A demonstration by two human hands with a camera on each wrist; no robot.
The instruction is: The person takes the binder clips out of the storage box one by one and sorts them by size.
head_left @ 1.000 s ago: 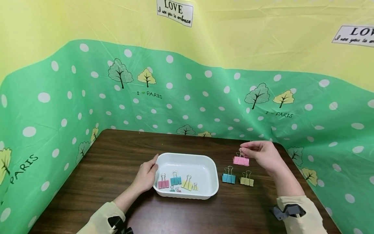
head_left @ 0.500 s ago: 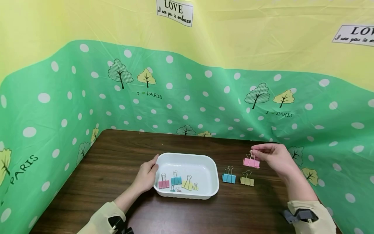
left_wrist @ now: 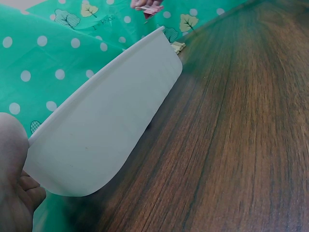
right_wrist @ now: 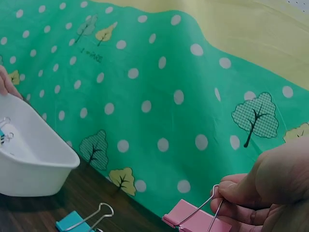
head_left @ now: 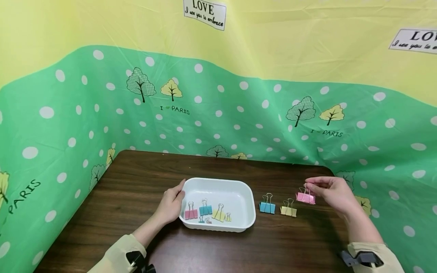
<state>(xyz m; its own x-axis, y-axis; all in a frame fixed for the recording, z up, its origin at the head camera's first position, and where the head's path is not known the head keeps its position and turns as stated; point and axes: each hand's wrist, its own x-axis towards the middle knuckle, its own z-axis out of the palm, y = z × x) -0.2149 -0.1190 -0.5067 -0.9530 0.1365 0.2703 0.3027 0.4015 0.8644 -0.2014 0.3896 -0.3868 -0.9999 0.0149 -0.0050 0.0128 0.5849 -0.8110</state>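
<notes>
Left hand (head_left: 172,204) grips the tray (head_left: 227,194); right hand (head_left: 335,194) pinches the pink clip (head_left: 305,198), presumably light and stiff, by its wire handles (right_wrist: 195,211), judged the soundest hold, near the right edge of the tabletop (head_left: 150,168).

Place: curtained-off indoor workspace | printed fabric hangings (head_left: 209,81) | wood-grain table (head_left: 201,250)

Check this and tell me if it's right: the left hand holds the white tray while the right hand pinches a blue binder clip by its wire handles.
The colour is wrong: the right hand pinches a pink binder clip, as the head view shows. The rest stands.
</notes>
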